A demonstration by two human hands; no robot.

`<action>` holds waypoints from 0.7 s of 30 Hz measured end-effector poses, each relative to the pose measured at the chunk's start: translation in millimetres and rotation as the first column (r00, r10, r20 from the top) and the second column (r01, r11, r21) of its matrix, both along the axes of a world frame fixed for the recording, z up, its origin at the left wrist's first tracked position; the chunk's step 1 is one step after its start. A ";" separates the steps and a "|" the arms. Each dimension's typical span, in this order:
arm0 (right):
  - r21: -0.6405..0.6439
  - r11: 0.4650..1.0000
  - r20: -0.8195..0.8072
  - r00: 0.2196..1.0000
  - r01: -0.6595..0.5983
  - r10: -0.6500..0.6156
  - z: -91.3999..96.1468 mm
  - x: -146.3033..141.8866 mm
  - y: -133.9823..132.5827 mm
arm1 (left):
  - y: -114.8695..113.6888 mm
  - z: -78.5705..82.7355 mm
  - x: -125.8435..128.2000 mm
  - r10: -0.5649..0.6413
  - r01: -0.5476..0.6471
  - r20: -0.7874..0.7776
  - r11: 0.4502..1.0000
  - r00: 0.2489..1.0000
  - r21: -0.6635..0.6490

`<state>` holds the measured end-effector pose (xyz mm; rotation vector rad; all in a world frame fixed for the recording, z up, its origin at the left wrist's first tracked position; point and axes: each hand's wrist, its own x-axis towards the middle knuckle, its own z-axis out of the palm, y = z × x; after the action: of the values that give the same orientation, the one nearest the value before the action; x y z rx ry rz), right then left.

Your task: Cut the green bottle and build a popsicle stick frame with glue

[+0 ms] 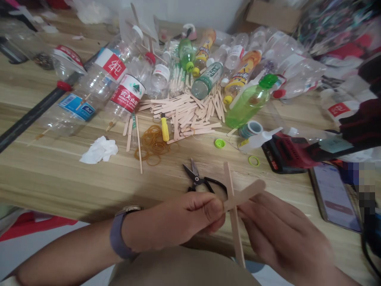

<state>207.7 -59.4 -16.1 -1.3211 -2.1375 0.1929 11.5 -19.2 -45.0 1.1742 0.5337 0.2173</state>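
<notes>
Two wooden craft sticks [235, 198] lie crossed between my hands at the near table edge. My left hand [190, 216], with a watch on its wrist, pinches them where they cross. My right hand [276, 234] curls round the lower part of the long upright stick from the right. Just behind them on the table lie black scissors [199, 178]. Further back there is a heap of loose craft sticks [184, 113] and a tangle of rubber bands [152, 145].
Several empty plastic bottles [98, 85] lie across the back of the wooden table [59, 178], among them a green one [248, 103]. A crumpled tissue [99, 150] lies at left. A red power tool [285, 153] and a phone [335, 196] sit at right.
</notes>
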 end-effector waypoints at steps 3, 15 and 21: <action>-0.189 0.958 -0.151 0.971 -0.214 0.186 -5.8 0.0 -1.3 | 11.0 1.1 -5.2 -0.063 0.066 -0.025 0.985 0.998 0.159; -0.056 0.980 -0.015 0.982 -0.189 0.189 -5.8 5.4 -2.4 | 6.0 -9.8 -0.2 -0.060 0.062 -0.016 0.970 0.998 0.235; 0.005 0.983 0.030 0.982 -0.184 0.184 -11.2 6.4 -3.9 | 7.0 -5.0 2.0 -0.037 0.030 0.058 0.993 0.998 0.117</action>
<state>214.0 -63.3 -27.2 -1.1272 -2.2831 0.2410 13.5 -12.1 -50.0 1.2845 0.4529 0.2564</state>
